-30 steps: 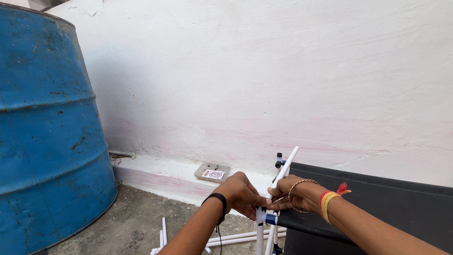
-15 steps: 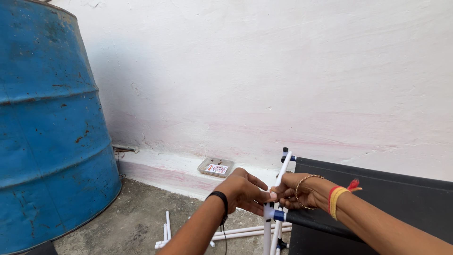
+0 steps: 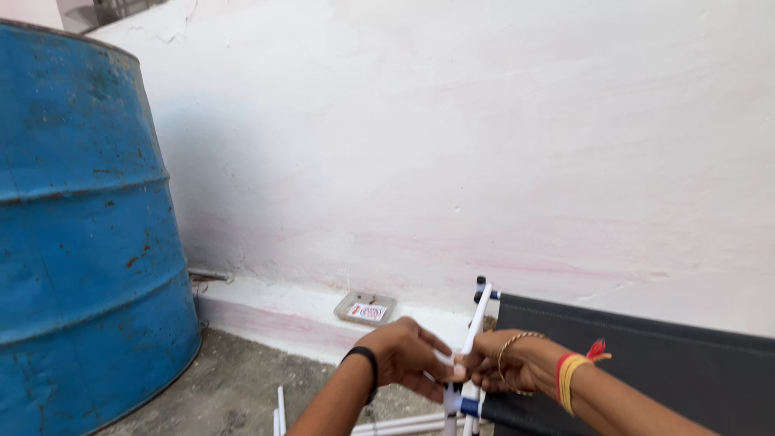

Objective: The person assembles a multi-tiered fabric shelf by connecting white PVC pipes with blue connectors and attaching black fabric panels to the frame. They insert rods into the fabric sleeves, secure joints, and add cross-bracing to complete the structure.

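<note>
Fingers of left hand [image 3: 412,355] and right hand [image 3: 496,367] both closed around white rod [image 3: 475,327], beside black fabric [image 3: 646,363].

Your white rod [image 3: 475,325] carries blue connectors [image 3: 471,406], beside black fabric [image 3: 646,371]. Your left wrist wears a black band [image 3: 365,355], your right red and yellow threads [image 3: 569,373]. Rust-flecked blue drum [image 3: 81,242], pink-stained white wall [image 3: 484,161].
</note>
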